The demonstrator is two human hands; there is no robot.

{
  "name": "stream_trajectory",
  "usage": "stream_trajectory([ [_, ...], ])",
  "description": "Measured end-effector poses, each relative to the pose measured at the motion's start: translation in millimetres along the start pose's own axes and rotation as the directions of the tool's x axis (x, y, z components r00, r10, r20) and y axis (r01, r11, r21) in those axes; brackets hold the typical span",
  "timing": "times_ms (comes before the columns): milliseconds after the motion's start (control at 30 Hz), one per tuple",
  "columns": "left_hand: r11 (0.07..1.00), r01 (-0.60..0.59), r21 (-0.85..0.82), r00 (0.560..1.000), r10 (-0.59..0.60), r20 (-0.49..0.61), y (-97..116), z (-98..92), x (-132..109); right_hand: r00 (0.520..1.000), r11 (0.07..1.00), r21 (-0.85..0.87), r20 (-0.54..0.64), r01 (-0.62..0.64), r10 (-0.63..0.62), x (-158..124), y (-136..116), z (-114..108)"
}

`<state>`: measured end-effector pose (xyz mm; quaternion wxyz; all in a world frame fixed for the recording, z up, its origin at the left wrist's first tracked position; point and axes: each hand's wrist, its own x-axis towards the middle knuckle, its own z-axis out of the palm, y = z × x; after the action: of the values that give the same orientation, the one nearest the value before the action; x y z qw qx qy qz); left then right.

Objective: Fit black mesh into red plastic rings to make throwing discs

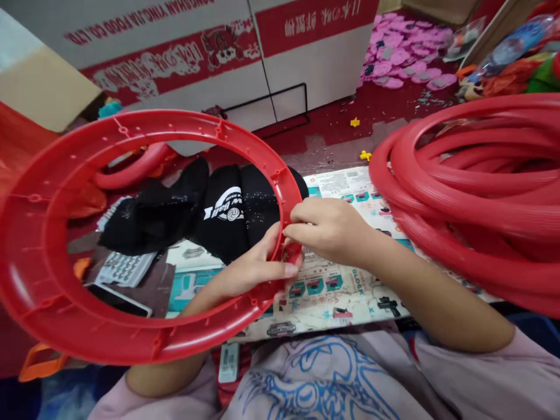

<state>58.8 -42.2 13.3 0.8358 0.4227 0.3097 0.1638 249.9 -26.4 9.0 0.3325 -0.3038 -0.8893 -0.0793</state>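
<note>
A large red plastic ring [26, 274], hollow side up with ribs and small pegs inside, is tilted over the table. My left hand [258, 262] grips its right-hand rim, thumb on the inside and fingers beneath. Closed in a pinch, my right hand [328, 227] works at the same part of the rim, its fingertips touching the channel. Whatever small thing lies between those fingertips is hidden. Through the ring's opening I see a black cloth [258, 198] with a white printed logo, lying on the table.
Several red rings [481, 204] are stacked at the right. Printed cardboard [350, 280] covers the near table. A white-and-red carton [175, 52] stands behind, with pink pieces [402, 52] beside it. A calculator [125, 268] and a phone [118, 300] lie at left.
</note>
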Motion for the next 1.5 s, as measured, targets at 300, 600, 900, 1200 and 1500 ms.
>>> stream_trajectory([
  [300,0.991,0.132,-0.011,0.99,-0.132,0.055,-4,-2.9,-6,0.995,0.997,0.058,0.088,0.041,-0.046,5,-9,-5],
  [600,0.987,0.16,0.012,0.987,-0.159,-0.021,-7,-7.4,-3,0.979,0.985,0.139,0.188,-0.1,0.073,9,-9,1],
  [900,0.967,0.237,0.094,0.968,-0.227,-0.105,-4,-2.3,-2,0.924,0.92,0.245,0.308,-0.307,0.227,4,-11,-4],
  [1200,0.968,0.24,0.08,0.97,-0.236,-0.049,-9,1.6,1,0.859,0.85,0.321,0.445,-0.417,0.253,0,-9,-6],
  [1500,0.942,0.258,0.214,0.965,-0.238,-0.113,-14,7.3,1,0.881,0.938,0.262,0.466,-0.226,0.082,-3,-13,-17],
])
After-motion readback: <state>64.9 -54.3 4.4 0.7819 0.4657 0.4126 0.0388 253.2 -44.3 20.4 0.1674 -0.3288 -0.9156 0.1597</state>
